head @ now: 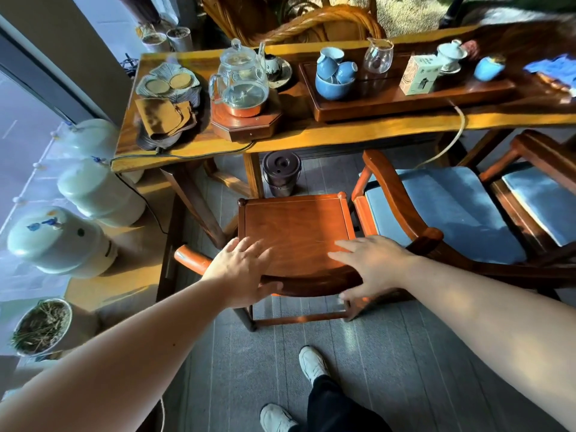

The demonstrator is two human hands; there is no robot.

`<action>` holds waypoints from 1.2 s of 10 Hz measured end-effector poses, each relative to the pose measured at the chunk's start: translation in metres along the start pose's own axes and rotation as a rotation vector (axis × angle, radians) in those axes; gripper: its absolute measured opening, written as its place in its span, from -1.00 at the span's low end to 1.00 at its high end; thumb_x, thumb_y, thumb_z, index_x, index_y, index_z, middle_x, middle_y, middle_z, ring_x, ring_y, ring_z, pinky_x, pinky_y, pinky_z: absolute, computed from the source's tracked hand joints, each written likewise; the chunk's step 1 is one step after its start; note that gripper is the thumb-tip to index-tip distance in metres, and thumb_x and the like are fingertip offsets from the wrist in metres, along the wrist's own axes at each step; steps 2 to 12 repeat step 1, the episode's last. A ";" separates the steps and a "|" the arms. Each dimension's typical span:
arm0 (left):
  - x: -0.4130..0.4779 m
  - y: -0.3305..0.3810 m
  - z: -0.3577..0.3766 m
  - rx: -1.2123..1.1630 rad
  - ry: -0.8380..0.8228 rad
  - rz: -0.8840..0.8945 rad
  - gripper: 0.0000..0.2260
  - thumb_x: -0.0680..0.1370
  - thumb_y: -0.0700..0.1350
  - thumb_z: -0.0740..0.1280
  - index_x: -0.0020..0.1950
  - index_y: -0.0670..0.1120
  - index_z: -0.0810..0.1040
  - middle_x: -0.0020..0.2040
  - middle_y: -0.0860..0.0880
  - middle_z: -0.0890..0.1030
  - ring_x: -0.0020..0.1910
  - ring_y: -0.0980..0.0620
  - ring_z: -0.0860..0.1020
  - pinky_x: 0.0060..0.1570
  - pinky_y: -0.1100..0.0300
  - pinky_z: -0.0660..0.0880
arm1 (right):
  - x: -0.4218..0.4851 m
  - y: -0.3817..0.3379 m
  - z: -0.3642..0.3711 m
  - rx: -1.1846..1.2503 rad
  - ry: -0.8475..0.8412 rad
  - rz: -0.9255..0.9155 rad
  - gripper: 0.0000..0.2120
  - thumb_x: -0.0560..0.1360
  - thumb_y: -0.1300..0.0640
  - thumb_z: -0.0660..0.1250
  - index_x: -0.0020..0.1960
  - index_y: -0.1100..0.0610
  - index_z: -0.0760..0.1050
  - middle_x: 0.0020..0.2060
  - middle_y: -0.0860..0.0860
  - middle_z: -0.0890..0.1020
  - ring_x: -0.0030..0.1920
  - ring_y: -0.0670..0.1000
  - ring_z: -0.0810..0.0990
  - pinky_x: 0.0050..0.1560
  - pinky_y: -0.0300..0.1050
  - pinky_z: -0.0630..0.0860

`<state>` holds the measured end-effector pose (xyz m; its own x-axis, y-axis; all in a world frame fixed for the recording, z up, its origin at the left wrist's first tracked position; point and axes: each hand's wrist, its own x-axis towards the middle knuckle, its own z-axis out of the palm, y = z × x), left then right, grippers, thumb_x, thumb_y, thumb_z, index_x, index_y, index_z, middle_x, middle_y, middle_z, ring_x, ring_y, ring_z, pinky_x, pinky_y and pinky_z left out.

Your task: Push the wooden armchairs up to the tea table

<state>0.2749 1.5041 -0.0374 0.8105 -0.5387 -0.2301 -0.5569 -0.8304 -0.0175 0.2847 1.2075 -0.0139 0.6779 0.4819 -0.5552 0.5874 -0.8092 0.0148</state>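
A wooden armchair (296,226) with a bare reddish seat stands in front of me, a little short of the long wooden tea table (343,130). My left hand (240,272) and my right hand (371,266) both rest on its curved back rail, fingers over the top and thumbs under it. To its right stand two more wooden armchairs with blue cushions, one (442,210) close beside it and one (542,198) at the frame's right edge, both near the table's front edge.
The table carries a glass kettle (241,79) on a wooden base, a tea tray (405,95) with blue cups, a glass pitcher and a box. A dark bucket (280,174) sits under the table. Pale ceramic jars (62,241) line the floor at left. My feet stand behind the chair.
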 end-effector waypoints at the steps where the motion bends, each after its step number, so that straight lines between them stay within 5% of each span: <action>1: 0.003 -0.012 -0.019 0.113 0.094 0.023 -0.27 0.47 0.40 -0.05 0.52 0.06 -0.13 0.55 -0.11 0.06 0.50 -0.19 -0.02 0.43 -0.15 -0.10 | 0.001 -0.012 -0.028 -0.028 0.184 -0.005 -0.09 0.38 -0.53 0.10 0.55 -0.10 -0.11 0.58 0.09 -0.05 0.53 0.13 0.00 0.50 0.22 -0.01; 12: 0.003 -0.012 -0.019 0.113 0.094 0.023 -0.27 0.47 0.40 -0.05 0.52 0.06 -0.13 0.55 -0.11 0.06 0.50 -0.19 -0.02 0.43 -0.15 -0.10 | 0.001 -0.012 -0.028 -0.028 0.184 -0.005 -0.09 0.38 -0.53 0.10 0.55 -0.10 -0.11 0.58 0.09 -0.05 0.53 0.13 0.00 0.50 0.22 -0.01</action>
